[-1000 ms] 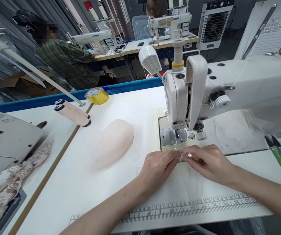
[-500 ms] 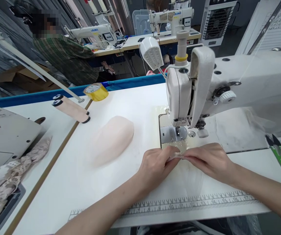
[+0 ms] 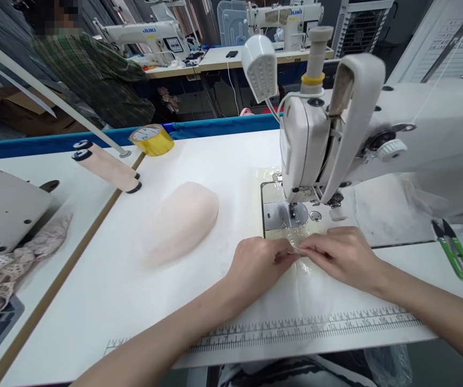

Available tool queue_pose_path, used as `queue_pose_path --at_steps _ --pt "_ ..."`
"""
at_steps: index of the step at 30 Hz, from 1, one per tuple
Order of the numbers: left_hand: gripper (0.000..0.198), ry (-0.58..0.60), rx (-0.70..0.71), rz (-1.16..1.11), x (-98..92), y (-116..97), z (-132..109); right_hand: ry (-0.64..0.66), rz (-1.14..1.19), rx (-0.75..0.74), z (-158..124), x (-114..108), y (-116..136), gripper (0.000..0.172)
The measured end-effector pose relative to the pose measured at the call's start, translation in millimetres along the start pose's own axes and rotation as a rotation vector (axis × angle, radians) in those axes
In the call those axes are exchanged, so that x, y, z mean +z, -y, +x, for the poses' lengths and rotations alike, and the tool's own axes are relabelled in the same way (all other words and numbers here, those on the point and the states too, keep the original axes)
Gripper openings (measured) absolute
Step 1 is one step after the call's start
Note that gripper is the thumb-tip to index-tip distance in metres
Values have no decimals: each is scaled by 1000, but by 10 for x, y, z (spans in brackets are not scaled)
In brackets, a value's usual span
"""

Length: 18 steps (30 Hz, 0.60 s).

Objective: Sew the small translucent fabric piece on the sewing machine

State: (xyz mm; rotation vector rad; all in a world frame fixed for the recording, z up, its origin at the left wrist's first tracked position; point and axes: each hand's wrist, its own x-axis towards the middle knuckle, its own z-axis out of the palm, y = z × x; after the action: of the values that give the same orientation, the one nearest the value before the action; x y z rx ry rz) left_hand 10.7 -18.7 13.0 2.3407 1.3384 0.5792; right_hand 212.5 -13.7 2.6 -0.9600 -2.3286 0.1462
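My left hand (image 3: 260,263) and my right hand (image 3: 342,255) meet fingertip to fingertip just in front of the metal needle plate (image 3: 275,215). Both are closed in a pinch on a thin, sheer fabric (image 3: 296,285), which hangs toward the table's front edge and is hard to tell from the white top. Behind them stands the white sewing machine (image 3: 304,145), its needle area clear of my fingers. A pale pink molded cup (image 3: 189,217) lies on the table to the left of my hands.
Green thread snips (image 3: 455,252) lie at the right. Yellow tape (image 3: 152,141) and pink thread spools (image 3: 108,167) sit at the back left, near a slanting pole. Lace fabric (image 3: 22,269) is at far left. A ruler strip (image 3: 275,332) lines the front edge. A person sits beyond the table.
The view has shifted slightly, so the machine looks larger. My hands still pinch together at nearly the same place, with less of the sheer fabric showing between the fingertips.
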Motion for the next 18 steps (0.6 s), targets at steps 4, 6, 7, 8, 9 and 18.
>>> queue_pose_path --at_steps 4,6,7,8,9,18 --pt "21 -135 47 198 54 42 20 108 59 243 104 73 -26 16" --pt "31 -199 130 282 50 36 17 151 76 309 139 82 -32 16" --pt "29 -228 193 333 45 27 11 162 81 329 151 85 -34 16" --pt "23 -259 264 388 41 15 3 166 81 341 159 89 -37 17" --pt "17 -290 333 438 40 2 -8 164 78 348 165 93 -42 18" --pt "17 -276 451 528 85 6 -41 -41 -369 152 124 -12 -158 21"
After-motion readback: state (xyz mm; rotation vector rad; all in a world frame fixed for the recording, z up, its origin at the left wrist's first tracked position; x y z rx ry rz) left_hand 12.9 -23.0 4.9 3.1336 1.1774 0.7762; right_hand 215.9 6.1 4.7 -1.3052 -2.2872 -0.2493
